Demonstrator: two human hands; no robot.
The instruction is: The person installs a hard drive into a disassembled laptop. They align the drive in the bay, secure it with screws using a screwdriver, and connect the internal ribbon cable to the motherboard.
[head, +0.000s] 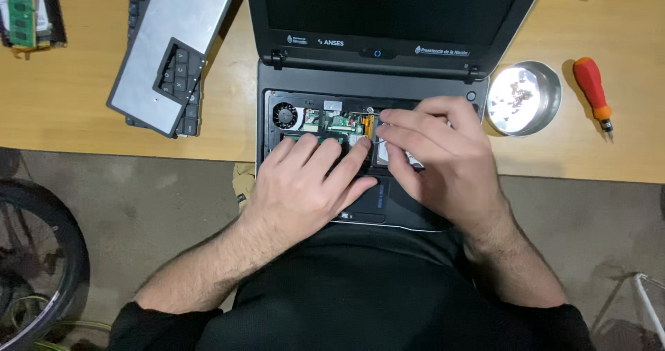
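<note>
Left grip: left hand (312,185) lies flat and spread on the opened laptop (367,101), fingers loose and unclenched, pressing on the board area and holding nothing.
Right grip: right hand (436,157) curls over the right half of the bay, fingertips pinched together at a small part inside; what they pinch, if anything, I cannot tell.
Progress: keyboard (173,53) is already out and lies face down on the counter (69,94) at upper left; screws sit in the metal dish (523,98); the inner parts are still seated, so, judging by this, much dismantling is left.
Laptop look: small, dark, lid up, screen off, fan (284,114) and green board (339,121) exposed, at the counter's near edge.
Nearby: red screwdriver (593,91) right of the dish.
</note>
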